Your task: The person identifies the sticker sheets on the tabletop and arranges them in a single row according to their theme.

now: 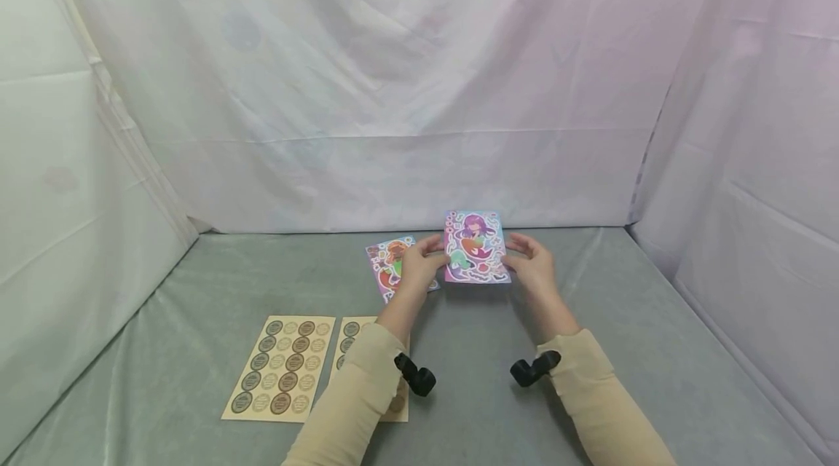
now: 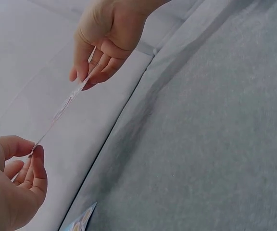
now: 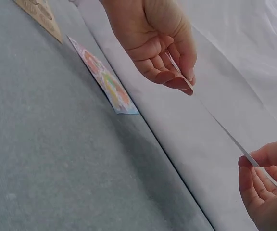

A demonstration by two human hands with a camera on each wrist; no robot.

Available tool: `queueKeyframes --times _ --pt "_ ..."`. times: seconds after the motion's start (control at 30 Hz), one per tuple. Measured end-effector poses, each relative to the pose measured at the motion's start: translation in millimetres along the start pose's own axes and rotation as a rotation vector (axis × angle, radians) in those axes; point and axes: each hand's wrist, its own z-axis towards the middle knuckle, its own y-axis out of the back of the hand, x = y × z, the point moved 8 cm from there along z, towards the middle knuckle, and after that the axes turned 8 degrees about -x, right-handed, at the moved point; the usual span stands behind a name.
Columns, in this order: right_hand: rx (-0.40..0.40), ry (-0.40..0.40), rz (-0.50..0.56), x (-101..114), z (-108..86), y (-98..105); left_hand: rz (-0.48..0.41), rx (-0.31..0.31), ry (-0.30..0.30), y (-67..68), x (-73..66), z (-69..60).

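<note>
A mermaid sticker sheet (image 1: pixel 476 247) is held up above the table between both hands, its printed face toward the head camera. My left hand (image 1: pixel 421 266) pinches its left edge between thumb and fingers. On the opposite edge, my right hand (image 1: pixel 534 269) pinches it the same way. Both wrist views show this sheet (image 3: pixel 230 137) nearly edge-on, as a thin strip. Behind the left hand a second colourful sticker sheet (image 1: pixel 383 262) lies on the table, partly covered by that hand.
Two cream sheets of round brown stickers lie front left: one whole sheet (image 1: pixel 278 371) and another sheet (image 1: pixel 350 331) partly under the left sleeve. A grey cloth covers the table (image 1: pixel 655 364). White curtains (image 1: pixel 419 87) enclose the back and sides.
</note>
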Motion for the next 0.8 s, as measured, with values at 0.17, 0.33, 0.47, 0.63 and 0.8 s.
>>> queueKeyframes --times 0.17,0.33,0.47,0.63,0.8 --pt "0.019 -0.024 -0.003 3 -2.5 0 -0.023 0.038 -0.001 0.2 -3.9 -3.0" --pt "0.035 -0.047 -0.018 3 -4.6 0 -0.036 0.073 -0.012 0.9 -7.5 -6.3" --pt "0.053 -0.059 -0.03 5 -7.7 0 -0.026 0.088 -0.02 2.3 -9.2 -8.3" --pt "0.086 -0.042 -0.019 7 -10.9 -1 -0.021 0.088 -0.021 6.7 -11.0 -10.9" --pt "0.11 -0.049 -0.026 5 -14.1 -1 -0.001 0.087 -0.029 11.8 -11.0 -13.0"
